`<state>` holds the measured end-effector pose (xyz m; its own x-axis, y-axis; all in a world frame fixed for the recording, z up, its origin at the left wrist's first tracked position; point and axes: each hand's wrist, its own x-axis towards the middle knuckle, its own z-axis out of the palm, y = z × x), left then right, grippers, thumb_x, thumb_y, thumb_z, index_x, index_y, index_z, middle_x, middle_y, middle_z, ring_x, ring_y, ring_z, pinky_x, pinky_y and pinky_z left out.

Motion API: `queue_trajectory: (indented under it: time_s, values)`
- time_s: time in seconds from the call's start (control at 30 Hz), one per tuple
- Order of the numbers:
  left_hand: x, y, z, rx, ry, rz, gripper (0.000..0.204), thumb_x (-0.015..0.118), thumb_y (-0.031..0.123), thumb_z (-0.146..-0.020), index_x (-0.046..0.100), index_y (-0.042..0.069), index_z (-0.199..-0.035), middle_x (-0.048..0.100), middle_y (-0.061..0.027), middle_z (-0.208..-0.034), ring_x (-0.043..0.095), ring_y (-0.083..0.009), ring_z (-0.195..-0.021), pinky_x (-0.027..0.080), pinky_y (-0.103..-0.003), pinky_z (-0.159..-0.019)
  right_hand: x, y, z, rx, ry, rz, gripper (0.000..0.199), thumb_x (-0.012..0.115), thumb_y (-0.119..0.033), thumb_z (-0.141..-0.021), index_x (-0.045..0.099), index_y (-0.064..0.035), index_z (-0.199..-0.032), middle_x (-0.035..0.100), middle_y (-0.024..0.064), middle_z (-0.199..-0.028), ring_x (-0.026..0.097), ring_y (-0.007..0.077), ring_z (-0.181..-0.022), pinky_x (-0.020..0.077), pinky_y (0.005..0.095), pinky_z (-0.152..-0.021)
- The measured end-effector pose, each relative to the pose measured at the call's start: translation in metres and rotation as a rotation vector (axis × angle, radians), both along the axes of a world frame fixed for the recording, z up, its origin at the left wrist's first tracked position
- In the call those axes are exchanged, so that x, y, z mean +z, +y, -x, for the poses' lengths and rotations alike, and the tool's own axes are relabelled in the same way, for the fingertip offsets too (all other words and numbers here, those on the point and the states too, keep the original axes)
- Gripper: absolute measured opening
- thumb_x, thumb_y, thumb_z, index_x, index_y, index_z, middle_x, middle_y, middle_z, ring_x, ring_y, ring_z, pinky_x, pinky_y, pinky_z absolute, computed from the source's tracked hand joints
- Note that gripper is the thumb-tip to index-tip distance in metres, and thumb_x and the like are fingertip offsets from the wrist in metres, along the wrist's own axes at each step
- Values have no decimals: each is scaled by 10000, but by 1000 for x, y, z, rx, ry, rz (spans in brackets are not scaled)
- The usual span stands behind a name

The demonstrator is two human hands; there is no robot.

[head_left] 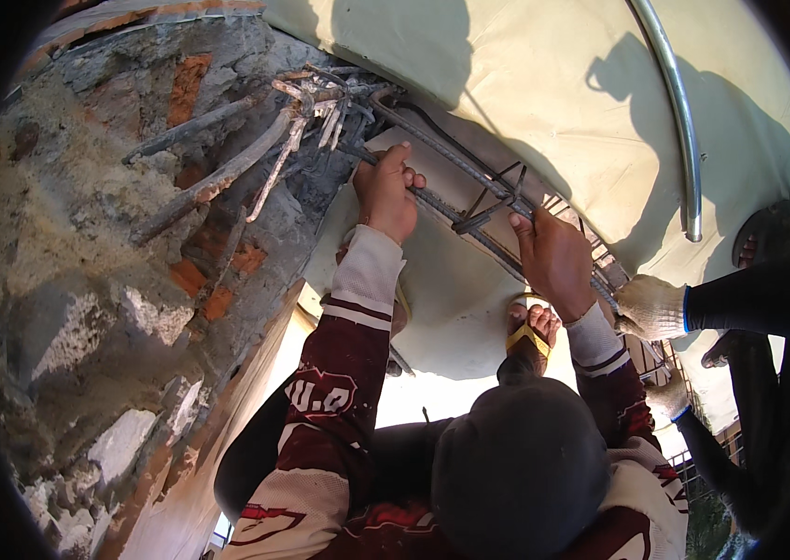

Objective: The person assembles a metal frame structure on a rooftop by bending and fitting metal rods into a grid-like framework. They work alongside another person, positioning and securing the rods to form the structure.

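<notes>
A long, narrow rebar cage [441,147] of ribbed steel bars and thin square stirrups slants from the broken concrete down to the right. My left hand [389,194] is closed round its lower bar, near the concrete end. Farther right, my right hand [558,257] grips the upper bar just past a stirrup [481,217]; its fingertips are partly hidden behind the hand. At the cage's far end, old bent bars [306,107] stick out of the concrete and crowd against it. Another person's gloved hand [651,306] rests at the cage beyond my right hand.
Rough broken concrete [77,280] with brick pieces fills the left side. A thick bent bar [217,182] juts from it. A curved metal pipe [679,121] lies on the cream sheet [544,65]. A second gloved hand [665,397] and a sandalled foot [759,243] are at right.
</notes>
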<state>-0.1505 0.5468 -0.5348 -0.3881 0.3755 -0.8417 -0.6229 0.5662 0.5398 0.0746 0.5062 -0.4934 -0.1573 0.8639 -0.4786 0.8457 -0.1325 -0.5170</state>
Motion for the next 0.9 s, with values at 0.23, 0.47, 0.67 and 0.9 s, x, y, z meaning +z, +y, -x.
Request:
queue_trajectory:
  time_s: [0.23, 0.47, 0.67, 0.9]
  values:
    - [11, -3, -18, 56, -96, 30, 243, 725, 107, -895, 507, 101, -789, 344, 32, -619, 363, -115, -520, 371, -328, -516, -2, 0, 5, 32, -12, 27, 454, 564, -411, -997, 570, -43, -731, 599, 184, -603, 619, 408, -568, 456, 507, -508]
    - [-4, -11, -14, -57, 18, 0, 228, 650, -3, -881, 487, 93, -754, 297, 44, -601, 315, -93, -500, 308, -293, -492, -6, -4, 2, 34, 20, -22, 429, 590, -384, -986, 574, -42, -728, 592, 184, -578, 628, 396, -554, 460, 482, -479]
    - [-7, -8, -13, -25, 20, 61, 194, 606, -64, -864, 455, 57, -869, 424, -13, -707, 360, -101, -495, 319, -302, -445, -3, 1, 2, 14, 10, 59, 400, 581, -363, -989, 604, -39, -757, 613, 180, -604, 639, 405, -575, 473, 493, -506]
    - [-5, -3, -15, -21, 15, 64, 208, 600, -56, -869, 436, 72, -850, 410, -1, -706, 335, -90, -499, 313, -301, -449, -2, 10, 4, 26, -25, 150, 425, 568, -390, -999, 594, -43, -755, 612, 174, -607, 634, 396, -572, 471, 475, -492]
